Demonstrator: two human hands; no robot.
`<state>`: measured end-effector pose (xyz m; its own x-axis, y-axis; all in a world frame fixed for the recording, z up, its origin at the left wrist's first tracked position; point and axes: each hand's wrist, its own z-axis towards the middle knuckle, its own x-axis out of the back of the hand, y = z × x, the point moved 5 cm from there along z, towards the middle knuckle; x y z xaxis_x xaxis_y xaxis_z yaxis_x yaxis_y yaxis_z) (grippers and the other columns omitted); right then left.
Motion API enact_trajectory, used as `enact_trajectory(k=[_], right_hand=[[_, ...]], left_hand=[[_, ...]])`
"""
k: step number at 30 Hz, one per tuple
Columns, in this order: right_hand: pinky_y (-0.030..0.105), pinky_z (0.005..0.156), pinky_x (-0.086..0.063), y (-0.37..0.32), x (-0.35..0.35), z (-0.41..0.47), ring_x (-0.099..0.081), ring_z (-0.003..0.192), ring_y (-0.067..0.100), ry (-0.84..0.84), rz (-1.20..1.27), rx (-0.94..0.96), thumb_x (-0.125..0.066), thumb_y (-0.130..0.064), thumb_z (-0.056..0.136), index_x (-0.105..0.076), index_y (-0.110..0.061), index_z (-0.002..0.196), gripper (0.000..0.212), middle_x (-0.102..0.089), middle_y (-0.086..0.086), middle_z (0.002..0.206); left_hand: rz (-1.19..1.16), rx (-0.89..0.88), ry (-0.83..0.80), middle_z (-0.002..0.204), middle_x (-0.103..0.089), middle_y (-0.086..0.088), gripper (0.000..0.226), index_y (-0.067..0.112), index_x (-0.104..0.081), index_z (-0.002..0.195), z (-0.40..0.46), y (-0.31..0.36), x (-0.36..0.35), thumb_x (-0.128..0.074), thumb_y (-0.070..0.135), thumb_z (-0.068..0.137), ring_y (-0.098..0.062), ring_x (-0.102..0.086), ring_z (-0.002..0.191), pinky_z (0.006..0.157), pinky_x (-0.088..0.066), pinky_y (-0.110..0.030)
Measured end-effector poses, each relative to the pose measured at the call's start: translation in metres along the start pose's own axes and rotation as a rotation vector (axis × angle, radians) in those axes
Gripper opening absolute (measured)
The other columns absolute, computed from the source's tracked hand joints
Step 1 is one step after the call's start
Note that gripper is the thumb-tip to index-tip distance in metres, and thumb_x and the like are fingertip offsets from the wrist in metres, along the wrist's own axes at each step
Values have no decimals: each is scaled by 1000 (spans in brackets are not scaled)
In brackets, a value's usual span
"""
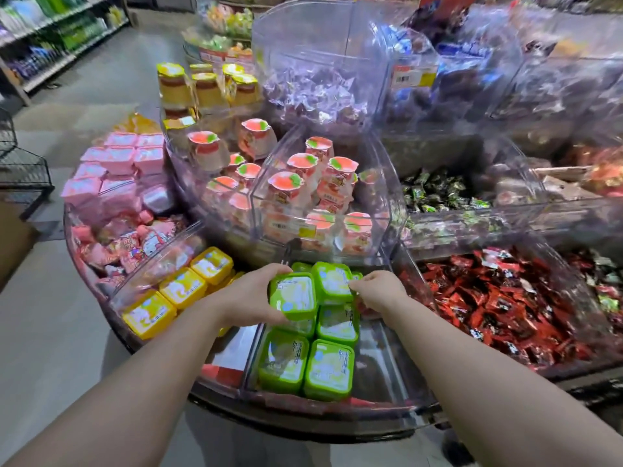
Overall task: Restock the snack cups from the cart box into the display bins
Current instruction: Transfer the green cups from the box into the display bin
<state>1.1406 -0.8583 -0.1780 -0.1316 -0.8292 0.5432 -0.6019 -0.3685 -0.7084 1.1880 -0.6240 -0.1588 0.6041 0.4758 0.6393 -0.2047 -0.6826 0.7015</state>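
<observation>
Two hands grip green snack cups [296, 298] above a clear bin [381, 375] holding more green cups.

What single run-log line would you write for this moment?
left hand: holds square green plastic snack cup | right hand: touches neighbouring green cup | place: clear display bin, partly filled

green square snack cups [305, 365] — flat, lids up, stacked in clear display bin [387, 375].

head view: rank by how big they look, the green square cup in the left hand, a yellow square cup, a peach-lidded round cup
1. Green square cup in the left hand; nearest the camera, so unsure.
2. Yellow square cup and peach-lidded round cup look alike.
</observation>
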Motion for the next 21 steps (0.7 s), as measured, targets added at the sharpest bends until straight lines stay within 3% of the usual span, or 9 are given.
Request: enact_trajectory(k=[4,6,8,11,14,15,18,21], right_hand=[[29,52,-43,-7,-26,5,-50,47,21,-91,183,37,-64,-21,87,-57,-12,67,23,-55,11,62],[24,48,-44,-13,-35,4,-55,50,21,-128,208,39,-66,-25,87,-62,-14,88,11,-65,10,73],[22,48,-43,-16,-40,2,-57,52,19,-185,217,22,-65,-23,87,-59,-17,106,21,-70,10,83],[27,53,-43,-17,-40,-1,-56,54,19,-205,228,25,-61,-21,90,-57,-20,109,19,-68,8,86],[28,53,-43,-18,-28,-2,-54,54,19,-119,223,69,-61,-26,90,-66,-15,102,17,-63,7,82],[28,52,-43,-19,-24,-4,-54,55,18,-132,238,76,-62,-31,89,-67,-15,98,19,-62,7,82],[27,50,-44,-26,-21,-16,-51,53,15,-371,291,97,-68,-36,86,-68,-15,95,22,-61,0,76],[27,53,-46,-27,-9,-27,-49,48,13,-445,311,134,-69,-16,87,-67,-8,100,15,-64,3,70]], left_hand=[[-21,20,-31,112,-58,8,85,35,-37,136,-4,-3,0,-83,21,66,-4,-58,92,69,-49,-15],[-13,23,-37,116,-56,8,85,34,-36,137,-6,-2,2,-83,20,68,0,-56,91,63,-44,-8],[-5,18,-39,118,-54,8,87,34,-35,138,-6,0,4,-83,20,68,2,-54,90,60,-43,-6],[0,9,-35,117,-52,8,89,34,-35,139,-7,5,7,-84,20,66,0,-54,84,61,-46,-12],[-24,9,-55,107,-55,4,89,37,-33,138,-4,13,7,-82,19,67,-9,-57,66,60,-54,-35],[-28,-5,-65,101,-55,6,88,36,-32,139,-1,17,7,-81,18,68,-9,-56,63,57,-52,-33],[80,-96,-95,104,-46,15,90,33,-30,143,9,36,1,-80,19,69,-5,-51,77,60,-42,-11],[128,-166,-119,127,-42,14,93,34,-28,145,19,50,-9,-80,20,68,-4,-47,102,79,-44,-13]])
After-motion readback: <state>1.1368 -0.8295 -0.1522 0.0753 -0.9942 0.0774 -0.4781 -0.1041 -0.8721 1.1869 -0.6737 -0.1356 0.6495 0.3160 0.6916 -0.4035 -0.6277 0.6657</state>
